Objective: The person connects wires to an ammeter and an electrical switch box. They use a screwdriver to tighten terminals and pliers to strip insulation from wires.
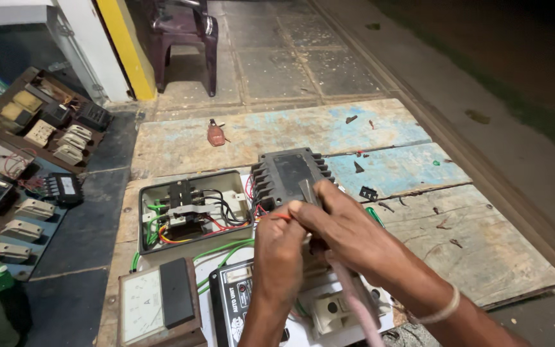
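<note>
A red wire (282, 217) is pinched between the fingertips of the left hand (279, 247), its short visible length running roughly left to right, level with the near edge of a black finned module (288, 172). A screwdriver is gripped in the closed right hand (345, 225); its pink handle (354, 299) points down towards the wearer, and its flat metal blade (308, 191) points up and away onto the finned module, so the long axis runs near to far. Both hands are touching each other above the module's near side.

One open grey switch box (191, 211) with black, red and green wiring is seen just left of the module. One analogue meter (157, 307) and one black control unit (232, 302) lie at the near edge, left of the left forearm. One small red object (216, 133) lies farther off on the worn wooden board (419, 193).

Bare board is left to the right of the hands, up to its splintered right edge; the left side is crowded. A dark plastic chair (184, 32) stands well beyond.
</note>
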